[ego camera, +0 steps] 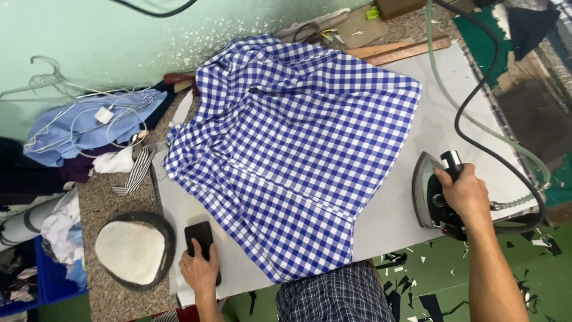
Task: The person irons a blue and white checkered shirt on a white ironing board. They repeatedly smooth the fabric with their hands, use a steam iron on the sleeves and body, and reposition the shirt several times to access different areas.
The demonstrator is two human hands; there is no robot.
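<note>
1. While gripping the iron point(434, 192) by its top handle, right hand point(465, 192) has fingers wrapped tight around it, thumb over the near side; iron parked at the right edge of the board point(411, 220), clear of the cloth.
2. Looks heavy, that iron: metal sole, rigid body, hose point(476, 122) and black cord point(476, 77) trailing off the back towards the far right. Best held exactly where held now, on the handle; sole probably hot, so hands off it.
3. Hose and cord likely to drag and tug on any swing to the left.
4. Over on the near left, left hand point(200, 271) lies palm down on a phone point(200, 238), fingers flat and together, pressing rather than clutching. Phone flat on the board's near-left corner, just beside the shirt's hem.
5. Phone small, stiff, probably slick-backed; edges the place to pinch.
6. Centre stage, the shirt point(292, 149): blue-and-white check, spread across the board, collar end far, hem near. Soft, light, limp; bound to crease and slide under a push. Hem or side seam the natural place to take and pull taut.
7. Left of the board, a pad point(132, 249) with a dark rim, and farther off a heap of clothes point(89, 125) with a wire hanger point(47, 74).
8. Wooden rulers point(405, 50) at the far edge.
</note>
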